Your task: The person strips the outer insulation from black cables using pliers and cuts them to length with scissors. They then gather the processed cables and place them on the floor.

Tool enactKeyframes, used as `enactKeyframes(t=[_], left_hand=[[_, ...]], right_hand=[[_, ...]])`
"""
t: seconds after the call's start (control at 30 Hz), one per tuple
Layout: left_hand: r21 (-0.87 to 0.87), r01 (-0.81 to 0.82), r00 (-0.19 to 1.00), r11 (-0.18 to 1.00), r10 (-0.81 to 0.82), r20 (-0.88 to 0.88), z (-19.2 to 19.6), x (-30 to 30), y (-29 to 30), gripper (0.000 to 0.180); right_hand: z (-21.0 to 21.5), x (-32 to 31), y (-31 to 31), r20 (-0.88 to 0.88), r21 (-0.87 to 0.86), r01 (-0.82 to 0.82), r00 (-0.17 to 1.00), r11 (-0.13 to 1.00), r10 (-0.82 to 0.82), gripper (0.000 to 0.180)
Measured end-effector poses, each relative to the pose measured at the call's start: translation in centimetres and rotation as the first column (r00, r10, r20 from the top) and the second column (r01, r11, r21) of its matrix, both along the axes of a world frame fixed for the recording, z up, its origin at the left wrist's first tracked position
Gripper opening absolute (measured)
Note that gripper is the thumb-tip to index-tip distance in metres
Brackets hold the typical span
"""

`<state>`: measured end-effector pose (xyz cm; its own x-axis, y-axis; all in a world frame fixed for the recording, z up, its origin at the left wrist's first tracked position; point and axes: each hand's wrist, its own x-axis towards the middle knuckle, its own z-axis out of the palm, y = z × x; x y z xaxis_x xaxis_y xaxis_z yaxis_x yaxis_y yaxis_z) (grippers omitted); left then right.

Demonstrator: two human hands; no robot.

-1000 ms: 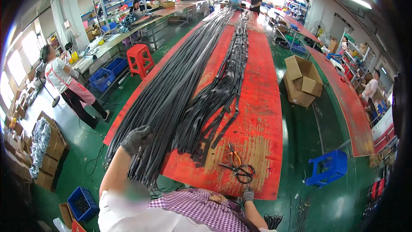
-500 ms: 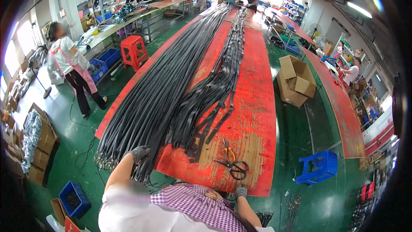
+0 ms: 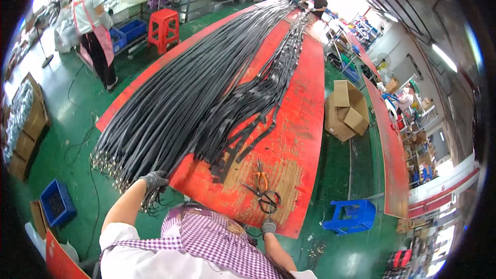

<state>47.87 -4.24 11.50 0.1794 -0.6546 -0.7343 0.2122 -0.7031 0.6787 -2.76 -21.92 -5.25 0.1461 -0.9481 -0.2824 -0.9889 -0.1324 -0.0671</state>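
Observation:
Long black cables [image 3: 170, 103] lie in a wide bundle along a red table [image 3: 305, 139], their metal-tipped ends hanging over its near left edge. My left hand [image 3: 154, 181], in a grey glove, is closed round some cables at the bundle's near right corner; dark ends hang below it. Flat black strips [image 3: 243, 106] lie in a looser heap to the right. My right hand [image 3: 268, 227], also gloved, is at the table's near edge, just below the handles of black scissors [image 3: 268, 201]; its fingers are too small to make out. Orange-handled pliers [image 3: 261, 178] lie just beyond the scissors.
To the right stand an open cardboard box [image 3: 343, 111] and a blue stool [image 3: 351, 216]. A red stool [image 3: 164, 31] and a person in a pink apron [image 3: 93, 26] are at the left. Two people work at the table's far end. A blue crate [image 3: 56, 202] sits low left.
The view has swung, so the table and cables sit further left and the floor at the right shows differently. My left hand stays at the cable ends, my right hand by the scissors.

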Motion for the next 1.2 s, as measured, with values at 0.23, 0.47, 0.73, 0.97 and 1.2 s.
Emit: enactKeyframes(t=[0.23, 0.47, 0.73, 0.97, 1.2], left_hand=[[0.049, -0.180, 0.971, 0.982, 0.186, -0.151, -2.8, -1.7, 4.6, 0.026], [0.363, -0.005, 0.695, 0.932, -0.258, 0.671, -1.1, -3.4, 5.9, 0.045], [-0.076, -0.270, 0.750, 0.960, 0.259, 0.609, -5.9, -5.8, 7.7, 0.030], [0.076, -0.443, 0.872, 0.893, 0.409, 0.270, -3.9, -6.0, 8.2, 0.024], [0.181, -0.232, 0.823, 0.956, 0.094, 0.560, -9.6, -7.2, 13.1, 0.029]], right_hand=[[-4.4, -2.8, -1.5, -0.134, 0.043, -0.241, 0.960, 0.970, 0.244, 0.026], [-2.5, -0.7, -0.7, -0.310, 0.025, -0.245, 0.920, 0.969, 0.241, 0.025], [1.3, -0.1, 0.0, -0.286, 0.093, -0.228, 0.926, 0.969, 0.245, 0.029], [-5.9, -3.6, -1.9, 0.249, -0.060, 0.177, 0.956, 0.982, -0.157, 0.027], [-5.6, -4.0, -1.8, 0.411, 0.031, 0.267, 0.875, 0.963, -0.256, 0.027]])
